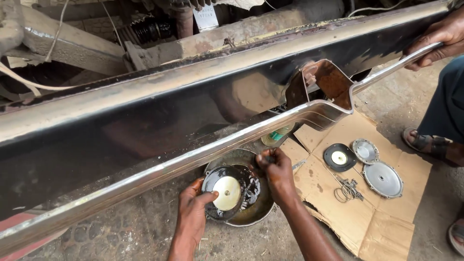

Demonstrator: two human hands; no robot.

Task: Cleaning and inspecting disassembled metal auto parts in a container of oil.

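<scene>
Two of our hands work over the dented metal bowl point(263, 208): our left hand point(193, 212) grips the oily black rubber diaphragm with its cream centre disc point(227, 192), our right hand point(275, 171) is fisted on something too small to tell; three round parts point(362, 164) lie done on the flattened brown cardboard point(382, 227).

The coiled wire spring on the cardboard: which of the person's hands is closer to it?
Right. The right hand works at the metal bowl's rim, just left of the coiled wire spring. The left hand holds the black rubber disc, farther left.

Black diaphragm point(230, 192) with cream, perhaps metal, centre; brown cardboard point(367, 212).
</scene>
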